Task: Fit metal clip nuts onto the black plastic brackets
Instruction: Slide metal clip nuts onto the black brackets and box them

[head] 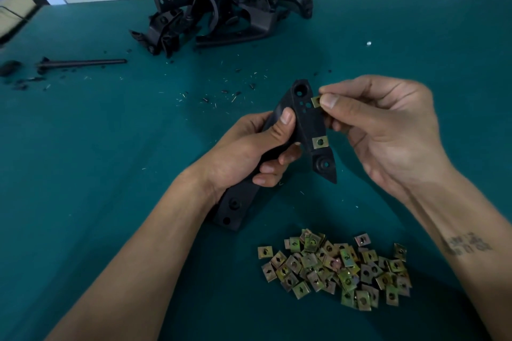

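Note:
My left hand (249, 152) grips a long black plastic bracket (307, 122) around its middle, holding it tilted above the green table. One brass-coloured clip nut (320, 142) sits on the bracket's right edge, lower down. My right hand (388, 130) pinches a second clip nut (315, 101) between thumb and forefinger, right against the bracket's upper right edge. A pile of several loose clip nuts (335, 268) lies on the table near me, below the hands.
A heap of black plastic brackets (227, 5) lies at the far side of the green table (83, 147). A black rod (83, 62) and dark bits lie far left. Small plastic shavings (221, 94) are scattered mid-table.

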### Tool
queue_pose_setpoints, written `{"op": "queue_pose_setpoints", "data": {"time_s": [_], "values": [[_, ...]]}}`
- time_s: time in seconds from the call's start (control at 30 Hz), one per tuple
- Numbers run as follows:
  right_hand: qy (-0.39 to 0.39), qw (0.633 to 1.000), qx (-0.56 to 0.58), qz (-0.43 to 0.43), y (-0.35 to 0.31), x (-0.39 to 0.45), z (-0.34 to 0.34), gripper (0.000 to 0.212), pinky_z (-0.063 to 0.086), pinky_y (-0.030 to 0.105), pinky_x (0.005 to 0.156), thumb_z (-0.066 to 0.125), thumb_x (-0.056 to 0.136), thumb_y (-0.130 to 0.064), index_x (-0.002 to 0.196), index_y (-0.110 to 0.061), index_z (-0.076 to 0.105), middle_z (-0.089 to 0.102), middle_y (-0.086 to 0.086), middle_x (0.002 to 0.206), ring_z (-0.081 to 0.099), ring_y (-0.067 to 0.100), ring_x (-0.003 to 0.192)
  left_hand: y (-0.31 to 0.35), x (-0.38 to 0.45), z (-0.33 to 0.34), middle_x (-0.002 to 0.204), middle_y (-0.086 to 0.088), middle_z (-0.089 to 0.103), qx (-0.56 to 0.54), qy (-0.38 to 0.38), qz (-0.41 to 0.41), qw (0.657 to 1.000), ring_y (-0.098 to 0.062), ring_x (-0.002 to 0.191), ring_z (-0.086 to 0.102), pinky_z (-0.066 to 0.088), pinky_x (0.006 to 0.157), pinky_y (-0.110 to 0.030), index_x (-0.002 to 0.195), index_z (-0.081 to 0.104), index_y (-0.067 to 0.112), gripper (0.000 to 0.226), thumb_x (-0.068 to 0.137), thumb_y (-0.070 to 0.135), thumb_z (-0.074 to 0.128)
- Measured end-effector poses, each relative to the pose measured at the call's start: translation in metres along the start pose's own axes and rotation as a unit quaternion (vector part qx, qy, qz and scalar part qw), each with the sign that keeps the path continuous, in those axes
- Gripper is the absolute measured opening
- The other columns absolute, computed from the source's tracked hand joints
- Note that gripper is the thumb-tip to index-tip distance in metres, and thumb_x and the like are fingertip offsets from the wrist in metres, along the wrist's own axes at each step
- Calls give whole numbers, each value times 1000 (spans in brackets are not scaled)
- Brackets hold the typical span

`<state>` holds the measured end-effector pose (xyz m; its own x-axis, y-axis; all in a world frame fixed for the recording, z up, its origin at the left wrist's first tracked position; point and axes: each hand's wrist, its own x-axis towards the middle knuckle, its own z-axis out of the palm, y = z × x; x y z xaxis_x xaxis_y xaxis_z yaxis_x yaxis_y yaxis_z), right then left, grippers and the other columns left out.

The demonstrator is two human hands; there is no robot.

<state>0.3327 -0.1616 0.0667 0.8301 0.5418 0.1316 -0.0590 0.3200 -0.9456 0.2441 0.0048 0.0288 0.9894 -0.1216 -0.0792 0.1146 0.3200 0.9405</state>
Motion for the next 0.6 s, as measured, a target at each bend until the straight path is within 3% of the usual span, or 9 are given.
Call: {"op": "queue_pose_setpoints", "data": {"time_s": [0.27, 0.43, 0.6], "values": [[26, 1000, 2, 4, -3, -6, 8, 10, 48, 21, 62, 75, 67, -1, 75, -5, 72, 68, 10, 74, 59, 15, 63, 3, -2, 3, 66, -1, 46, 12, 7, 3, 1000, -8, 45, 31, 30, 39, -18, 107, 56, 3, 33, 103, 33, 44], [32, 998, 31, 37, -5, -10, 10, 8, 50, 18, 60, 71, 73, 0, 80, -1, 68, 68, 9, 77, 58, 13, 62, 5, -2, 4, 65, -1, 45, 26, 20, 4, 999, -9, 45, 30, 29, 39, -18, 107, 46, -15, 48, 102, 33, 44], [74, 996, 32, 44, -1, -13, 16, 8, 51, 21, 56, 68, 84, 7, 82, 0, 67, 66, 12, 76, 56, 13, 61, 6, -4, 6, 65, -2, 45, 30, 34, 3, 999, -9, 45, 30, 30, 38, -18, 108, 42, -19, 58, 99, 37, 50]]}}
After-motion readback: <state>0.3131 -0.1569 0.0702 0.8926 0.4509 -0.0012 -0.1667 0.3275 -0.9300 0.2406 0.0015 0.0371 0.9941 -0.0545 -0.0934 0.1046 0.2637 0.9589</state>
